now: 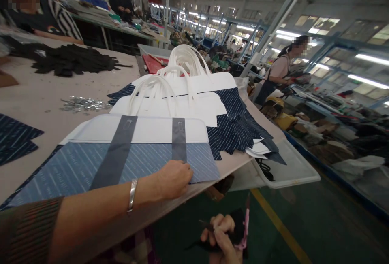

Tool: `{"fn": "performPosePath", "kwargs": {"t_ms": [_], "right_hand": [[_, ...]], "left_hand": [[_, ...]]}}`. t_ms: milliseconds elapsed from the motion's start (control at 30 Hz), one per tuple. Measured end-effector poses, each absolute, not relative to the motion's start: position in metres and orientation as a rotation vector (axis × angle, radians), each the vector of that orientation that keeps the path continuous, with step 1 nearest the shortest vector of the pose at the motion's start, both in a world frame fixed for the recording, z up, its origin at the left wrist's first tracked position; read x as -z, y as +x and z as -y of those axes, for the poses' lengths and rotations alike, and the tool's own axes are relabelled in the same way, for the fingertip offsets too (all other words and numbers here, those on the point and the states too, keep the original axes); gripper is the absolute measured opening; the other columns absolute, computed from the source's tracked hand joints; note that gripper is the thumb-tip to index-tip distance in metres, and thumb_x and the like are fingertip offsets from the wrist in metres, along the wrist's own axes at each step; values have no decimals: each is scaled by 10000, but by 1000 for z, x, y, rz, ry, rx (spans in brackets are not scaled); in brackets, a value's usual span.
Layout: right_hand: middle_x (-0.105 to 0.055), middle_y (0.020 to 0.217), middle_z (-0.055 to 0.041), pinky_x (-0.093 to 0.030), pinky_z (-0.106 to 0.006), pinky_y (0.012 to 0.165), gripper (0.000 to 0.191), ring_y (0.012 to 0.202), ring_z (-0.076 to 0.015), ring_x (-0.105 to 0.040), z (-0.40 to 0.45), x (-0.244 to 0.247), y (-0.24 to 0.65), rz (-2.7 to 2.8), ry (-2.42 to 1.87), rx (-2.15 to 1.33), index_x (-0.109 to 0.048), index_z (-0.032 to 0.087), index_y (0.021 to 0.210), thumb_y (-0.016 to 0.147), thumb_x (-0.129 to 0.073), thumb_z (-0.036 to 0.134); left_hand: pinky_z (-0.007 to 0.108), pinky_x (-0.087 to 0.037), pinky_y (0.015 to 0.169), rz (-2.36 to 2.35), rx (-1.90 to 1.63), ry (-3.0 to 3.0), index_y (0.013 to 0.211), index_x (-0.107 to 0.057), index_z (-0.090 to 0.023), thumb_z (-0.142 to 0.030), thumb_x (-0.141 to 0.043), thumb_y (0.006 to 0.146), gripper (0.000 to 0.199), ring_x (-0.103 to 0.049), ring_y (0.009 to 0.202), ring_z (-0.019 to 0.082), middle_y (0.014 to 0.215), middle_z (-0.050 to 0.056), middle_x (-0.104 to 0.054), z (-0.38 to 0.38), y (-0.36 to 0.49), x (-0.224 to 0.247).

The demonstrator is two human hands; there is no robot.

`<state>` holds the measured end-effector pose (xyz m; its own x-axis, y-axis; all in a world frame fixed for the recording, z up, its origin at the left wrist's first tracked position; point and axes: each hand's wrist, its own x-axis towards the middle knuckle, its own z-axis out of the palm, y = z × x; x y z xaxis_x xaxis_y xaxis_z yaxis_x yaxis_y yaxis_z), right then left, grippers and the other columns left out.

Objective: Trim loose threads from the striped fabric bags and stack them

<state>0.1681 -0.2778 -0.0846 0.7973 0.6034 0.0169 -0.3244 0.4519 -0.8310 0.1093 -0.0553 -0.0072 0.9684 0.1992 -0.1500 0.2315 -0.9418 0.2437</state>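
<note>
A heap of black strips [73, 59] sits on the table [94, 86], far left of the left grip [174, 178]. Shiny metal bits [83, 104] lie nearer. Next is the blue piece [148, 156], under the left grip and mostly to its left, its long side running left to right. The left grip is curled on it; I cannot tell if it pinches. The right grip [220, 231], lower and farther from the piece, squeezes a pink tool [246, 229].

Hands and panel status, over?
Left hand on blue panel. Right hand off table, holding dark cloth, pink tool alongside. Left forearm across panel's near edge.
</note>
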Motion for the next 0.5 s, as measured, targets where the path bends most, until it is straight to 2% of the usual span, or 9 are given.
{"fn": "performPosePath", "kwargs": {"t_ms": [167,300,367,500], "right_hand": [[-568,720,51,-540,-239,535,193,532,-66,-509,275,92,170,381,-937,-620,-624,220,754,840,-774,306],[-563,701,47,-554,-255,521,181,529,-77,-521,275,97,169,428,-938,-635,-636,224,745,828,-781,294],[-563,707,50,-557,-253,531,194,535,-72,-516,275,96,166,419,-948,-637,-627,222,741,834,-779,297],[-561,695,63,-532,-231,511,286,495,-58,-496,273,88,159,409,-1004,-623,-580,212,730,849,-783,375]], "left_hand": [[409,-599,805,-293,242,2904,898,-696,-132,-235,-632,956,134,-705,874,205,932,57,-732,64,114,6],[394,-605,788,-385,226,2886,926,-691,-132,-248,-651,952,125,-705,850,193,920,47,-726,62,117,5],[398,-605,794,-429,189,2864,947,-687,-133,-253,-652,951,125,-701,859,195,965,55,-724,59,116,5],[435,-591,855,-472,37,2806,1083,-667,-145,-274,-671,933,198,-680,969,221,1204,97,-677,49,113,3]]}}
